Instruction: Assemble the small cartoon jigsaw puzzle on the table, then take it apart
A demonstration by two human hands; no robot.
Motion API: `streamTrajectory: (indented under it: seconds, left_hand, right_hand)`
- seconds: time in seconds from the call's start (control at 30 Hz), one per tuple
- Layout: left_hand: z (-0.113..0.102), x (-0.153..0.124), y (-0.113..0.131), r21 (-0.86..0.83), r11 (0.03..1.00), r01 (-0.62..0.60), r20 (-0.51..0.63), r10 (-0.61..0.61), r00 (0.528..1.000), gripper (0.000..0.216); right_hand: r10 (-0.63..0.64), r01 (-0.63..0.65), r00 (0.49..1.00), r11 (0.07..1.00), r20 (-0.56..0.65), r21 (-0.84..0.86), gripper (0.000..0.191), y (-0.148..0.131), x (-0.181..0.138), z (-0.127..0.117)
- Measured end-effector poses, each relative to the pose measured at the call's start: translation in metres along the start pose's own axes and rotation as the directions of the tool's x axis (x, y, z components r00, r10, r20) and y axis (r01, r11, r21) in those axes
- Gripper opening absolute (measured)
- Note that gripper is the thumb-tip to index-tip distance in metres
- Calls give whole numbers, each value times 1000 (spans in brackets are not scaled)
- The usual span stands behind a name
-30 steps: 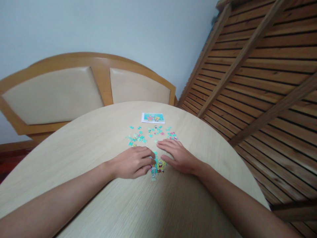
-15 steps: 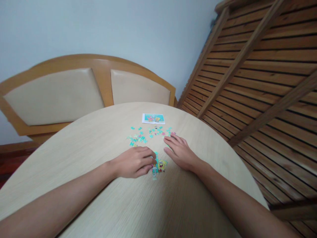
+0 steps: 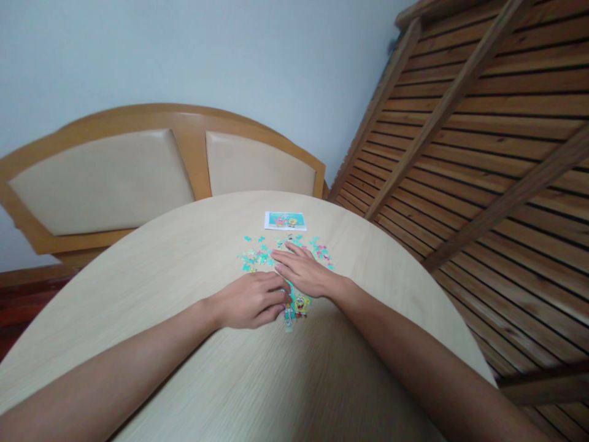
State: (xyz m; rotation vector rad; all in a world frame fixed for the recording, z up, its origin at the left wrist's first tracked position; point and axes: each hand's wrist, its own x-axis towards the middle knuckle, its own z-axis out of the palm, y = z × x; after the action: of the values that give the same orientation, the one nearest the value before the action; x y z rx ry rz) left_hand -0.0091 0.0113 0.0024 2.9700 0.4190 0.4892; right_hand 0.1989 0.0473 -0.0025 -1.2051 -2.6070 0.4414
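Observation:
A partly joined jigsaw puzzle (image 3: 301, 305) lies flat on the table, showing a yellow cartoon sponge and a turquoise figure. My left hand (image 3: 253, 301) rests at its left edge, fingers curled and closed; whatever lies under the fingertips is hidden. Above the puzzle's far side, my right hand (image 3: 301, 270) reaches across to the left with its fingers stretched out and apart. Its fingertips are over the loose puzzle pieces (image 3: 262, 255), and no piece shows in it. Several more pink and turquoise pieces (image 3: 322, 248) lie to its right.
Behind the pieces lies a small picture card (image 3: 286, 221) with a pink and a yellow cartoon figure. The round wooden table (image 3: 184, 245) fills the foreground. Beyond it are a padded headboard (image 3: 105, 178) and, on the right, a slatted wooden frame (image 3: 442, 172).
My right hand has moved left, from the right-hand pieces to above the middle ones, uncovering pink and turquoise pieces on the right. My left hand has stayed at the puzzle's edge.

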Motion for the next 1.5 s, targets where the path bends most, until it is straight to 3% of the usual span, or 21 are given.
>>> streamTrajectory:
  seconds: [0.2,0.4,0.6,0.77,1.03,1.23,1.5]
  left_hand:
    - [-1,0,1,-21,1000,7,-4,-7,1000,25]
    - [-1,0,1,-14,1000,11,1,-11,1000,25]
    - [-2,0,0,-22,1000,0,-2,0,1000,25]
    - [-3,-1,0,-5,1000,-10,-5,10,1000,25]
    - [-3,0,2,-2,1000,7,-10,-7,1000,23]
    - [-3,0,2,-13,1000,6,-22,-6,1000,23]
    - [-2,-1,3,-24,998,-65,29,66,997,35]
  right_hand:
    - [20,-21,997,1000,-76,-17,55,8,4,0]
    - [-92,90,988,996,-123,-20,32,15,-25,-8]
    - [-103,115,970,993,-221,40,12,22,-53,-14]
    - [-156,177,974,977,-165,119,18,24,-64,-22]
    - [-181,194,974,976,-137,96,37,29,-71,-32]
    - [-140,147,985,987,-96,68,18,28,-76,-38]
    - [-178,179,984,982,-22,64,31,26,-74,-34]
